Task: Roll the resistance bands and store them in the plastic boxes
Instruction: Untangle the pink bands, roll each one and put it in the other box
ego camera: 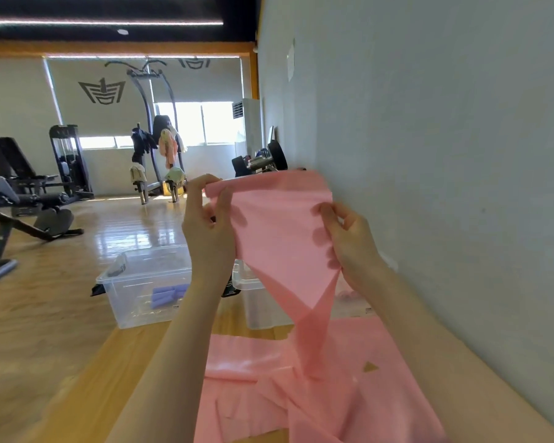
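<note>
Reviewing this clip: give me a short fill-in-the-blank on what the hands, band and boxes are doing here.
1. Both hands, left and right, hold up a band coloured ____.
2. The clear box on the left holds rolled bands coloured ____.
3. The rest of the band trails down onto the wooden ____.
4. The person works right beside a plain ____ on their right.

Missing words: pink; purple; floor; wall

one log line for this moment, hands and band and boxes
left hand: grips pink band top edge | right hand: pinches right edge | band: unrolled | left box: purple rolls
</note>
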